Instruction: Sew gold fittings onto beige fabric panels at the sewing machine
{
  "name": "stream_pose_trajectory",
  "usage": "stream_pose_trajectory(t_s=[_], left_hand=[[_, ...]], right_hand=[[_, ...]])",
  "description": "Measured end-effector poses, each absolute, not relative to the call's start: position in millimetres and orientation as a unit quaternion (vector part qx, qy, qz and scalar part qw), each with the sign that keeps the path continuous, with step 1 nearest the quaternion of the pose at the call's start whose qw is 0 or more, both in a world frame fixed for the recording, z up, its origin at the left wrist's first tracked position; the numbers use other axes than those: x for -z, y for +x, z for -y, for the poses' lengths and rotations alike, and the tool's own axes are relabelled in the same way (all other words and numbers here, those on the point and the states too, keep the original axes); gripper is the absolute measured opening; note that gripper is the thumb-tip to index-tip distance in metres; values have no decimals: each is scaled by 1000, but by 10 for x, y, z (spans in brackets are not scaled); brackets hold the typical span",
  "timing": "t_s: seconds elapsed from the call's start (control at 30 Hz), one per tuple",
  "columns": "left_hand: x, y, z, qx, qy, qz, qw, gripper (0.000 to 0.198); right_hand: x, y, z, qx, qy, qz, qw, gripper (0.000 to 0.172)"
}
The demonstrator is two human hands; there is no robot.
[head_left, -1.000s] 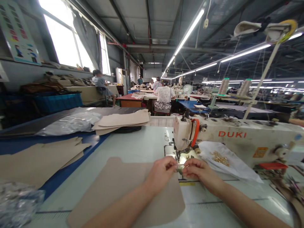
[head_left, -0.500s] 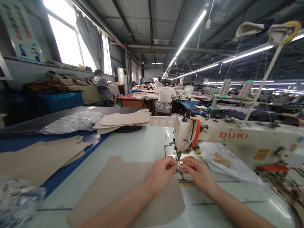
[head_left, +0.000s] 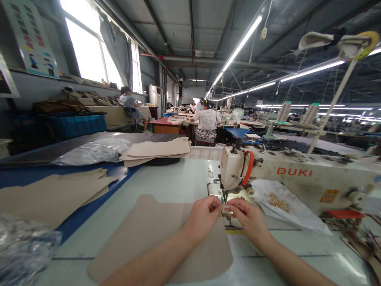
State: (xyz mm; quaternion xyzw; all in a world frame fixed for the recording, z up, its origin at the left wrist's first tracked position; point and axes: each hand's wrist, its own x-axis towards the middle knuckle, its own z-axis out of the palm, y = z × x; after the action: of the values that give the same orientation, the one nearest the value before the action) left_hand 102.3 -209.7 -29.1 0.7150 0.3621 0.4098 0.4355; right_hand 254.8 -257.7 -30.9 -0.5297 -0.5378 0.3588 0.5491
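Note:
My left hand (head_left: 203, 217) is closed in a pinch just in front of the needle of a white sewing machine (head_left: 269, 171). Facing it, my right hand (head_left: 249, 218) pinches too, its fingertips almost meeting the left ones below the presser foot (head_left: 226, 195). Whatever small thing sits between the fingers is too hidden to name. Under my left hand and forearm lies a flat beige panel (head_left: 139, 234), cut with a notched upper edge. To the right of my right hand, small gold-coloured metal pieces (head_left: 277, 202) rest on a white sheet (head_left: 300, 217).
Beige cut panels (head_left: 56, 190) lie on the blue surface at left, near crumpled clear plastic (head_left: 25, 250). Farther back are a stack of beige pieces (head_left: 156, 148) and a plastic bag (head_left: 92, 150). A co-worker (head_left: 207, 121) sits ahead, back turned. Thread cones (head_left: 284, 112) stand right.
The whole view has shifted slightly to the right and down. Both hands stay pinched at the needle, with only slight finger movement.

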Motion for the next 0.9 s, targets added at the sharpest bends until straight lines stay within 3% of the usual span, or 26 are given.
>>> stream_pose_trajectory(t_s=[0.3, 0.6, 0.77, 0.9], left_hand=[[299, 1015, 2108, -409, 732, -362, 407, 10], [309, 1021, 2112, -392, 742, -346, 420, 8], [326, 1022, 2073, -400, 687, -348, 497, 5], [278, 1017, 2056, -387, 632, -327, 587, 9]], right_hand=[[401, 2520, 2536, -325, -533, 566, 538, 24], [321, 2462, 2586, -203, -564, 629, 496, 17], [277, 2437, 2638, -229, -525, 642, 510, 19], [283, 2526, 2603, -350, -520, 585, 514, 25]])
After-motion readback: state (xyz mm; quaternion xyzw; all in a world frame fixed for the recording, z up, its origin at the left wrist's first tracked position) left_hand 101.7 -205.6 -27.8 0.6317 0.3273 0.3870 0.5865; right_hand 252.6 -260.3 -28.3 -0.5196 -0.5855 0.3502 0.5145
